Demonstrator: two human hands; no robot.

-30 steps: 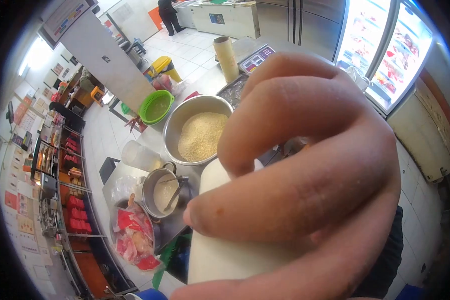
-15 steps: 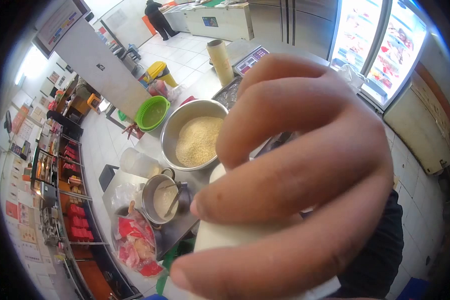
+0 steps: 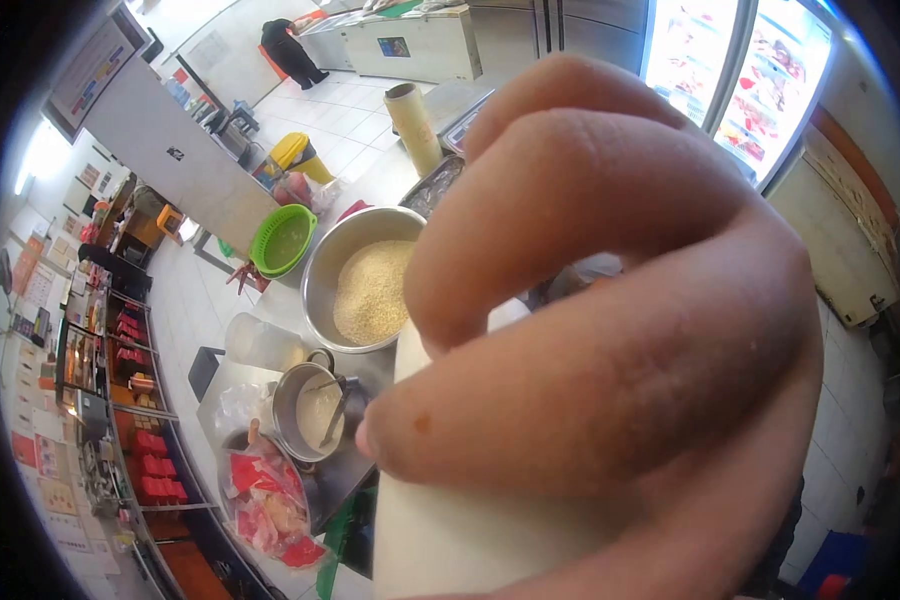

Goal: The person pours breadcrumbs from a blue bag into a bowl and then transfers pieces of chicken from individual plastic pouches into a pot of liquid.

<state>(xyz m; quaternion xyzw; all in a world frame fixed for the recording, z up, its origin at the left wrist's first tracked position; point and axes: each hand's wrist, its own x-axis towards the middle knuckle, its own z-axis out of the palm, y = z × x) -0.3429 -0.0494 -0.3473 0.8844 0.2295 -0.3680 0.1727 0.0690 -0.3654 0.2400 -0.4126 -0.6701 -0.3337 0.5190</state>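
Observation:
My right hand (image 3: 595,390) fills the middle and right of the view, very close to the camera. Its fingers are bent and curled, with a gap between the upper and lower ones. A smooth white surface (image 3: 460,540) lies behind the fingers. Whether they grip it or anything else is hidden. Beyond the fingertips stands a steel bowl (image 3: 310,300) of pale yellow crumbs (image 3: 370,290). A steel pot (image 3: 285,415) beside it holds cream-coloured batter (image 3: 320,410) and a utensil. My left hand does not show.
Left of the hand are a clear plastic jug (image 3: 260,342), a green basket (image 3: 283,240) and a red-and-clear plastic bag (image 3: 268,500). A film roll (image 3: 413,130) stands upright farther back. A person (image 3: 290,55) in dark clothes bends near a freezer; a lit display fridge (image 3: 765,85) stands right.
My fingers have curled more, and the lowest finger no longer stretches out to the left. The camera view has shifted slightly, moving the table leftward. The distant person now bends forward.

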